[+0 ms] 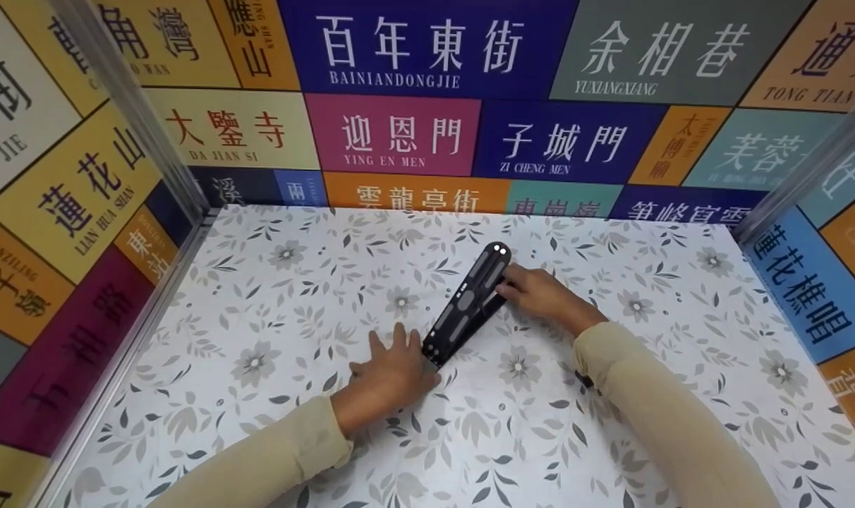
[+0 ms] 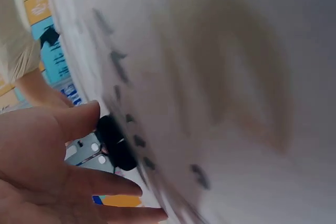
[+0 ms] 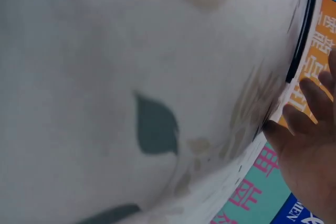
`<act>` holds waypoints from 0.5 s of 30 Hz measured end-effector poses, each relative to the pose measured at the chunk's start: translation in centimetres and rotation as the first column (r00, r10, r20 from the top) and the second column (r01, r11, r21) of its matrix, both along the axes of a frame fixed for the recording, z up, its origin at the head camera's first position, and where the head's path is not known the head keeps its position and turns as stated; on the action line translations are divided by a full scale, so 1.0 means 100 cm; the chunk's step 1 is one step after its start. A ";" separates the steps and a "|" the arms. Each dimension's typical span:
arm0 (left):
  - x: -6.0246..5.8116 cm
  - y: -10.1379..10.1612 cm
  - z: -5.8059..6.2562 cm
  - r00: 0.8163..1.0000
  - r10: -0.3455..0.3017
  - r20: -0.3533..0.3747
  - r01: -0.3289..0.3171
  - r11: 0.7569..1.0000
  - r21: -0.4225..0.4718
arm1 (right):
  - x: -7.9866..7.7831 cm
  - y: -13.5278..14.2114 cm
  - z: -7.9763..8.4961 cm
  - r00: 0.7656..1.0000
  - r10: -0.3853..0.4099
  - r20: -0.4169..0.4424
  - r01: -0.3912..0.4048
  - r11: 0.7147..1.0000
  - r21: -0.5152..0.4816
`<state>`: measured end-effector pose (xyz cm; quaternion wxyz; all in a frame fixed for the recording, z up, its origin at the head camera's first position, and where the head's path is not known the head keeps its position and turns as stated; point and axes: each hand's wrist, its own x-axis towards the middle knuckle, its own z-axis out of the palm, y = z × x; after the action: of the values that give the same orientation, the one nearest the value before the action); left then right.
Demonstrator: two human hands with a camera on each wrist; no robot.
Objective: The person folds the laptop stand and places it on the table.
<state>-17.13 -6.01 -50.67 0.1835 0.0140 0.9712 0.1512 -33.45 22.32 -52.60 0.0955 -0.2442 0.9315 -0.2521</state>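
A long black folding stand (image 1: 468, 302), with slots, a rounded far end and shiny rivets, lies slantwise over the patterned cloth. Its two layers are slightly fanned apart along the right side. At the near end, my left hand (image 1: 392, 370) has its fingers spread, with thumb and forefinger beside the stand. The left wrist view shows that thumb and forefinger either side of black end pieces (image 2: 116, 142). My right hand (image 1: 540, 293) pinches the right edge near the far end; its fingertips are partly hidden. A black strip (image 3: 304, 35) of the stand shows in the right wrist view.
A white cloth (image 1: 272, 423) with grey flowers and leaves covers the table. Colourful panels (image 1: 392, 134) with Chinese lettering stand behind and at both sides, with metal posts at the corners. A small dark item (image 1: 584, 379) shows by the right cuff.
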 end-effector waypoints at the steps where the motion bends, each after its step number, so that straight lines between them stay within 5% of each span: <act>1: 0.001 0.000 -0.001 1.000 0.003 0.016 -0.003 1.000 -0.015 | -0.001 0.001 0.000 1.000 0.021 0.017 -0.021 0.999 0.024; 8: 0.002 0.003 -0.004 0.998 0.022 0.057 -0.019 0.998 -0.057 | -0.001 0.006 0.003 0.996 0.046 0.078 -0.057 0.989 0.139; 15: 0.002 0.008 -0.007 0.998 0.043 0.055 -0.039 0.997 -0.063 | 0.008 -0.003 0.012 0.985 -0.102 0.138 0.073 0.977 0.202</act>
<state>-16.89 -5.23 -51.37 0.2079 -0.0160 0.9700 0.1250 -32.66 22.04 -51.37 0.1764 -0.1731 0.9520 -0.1805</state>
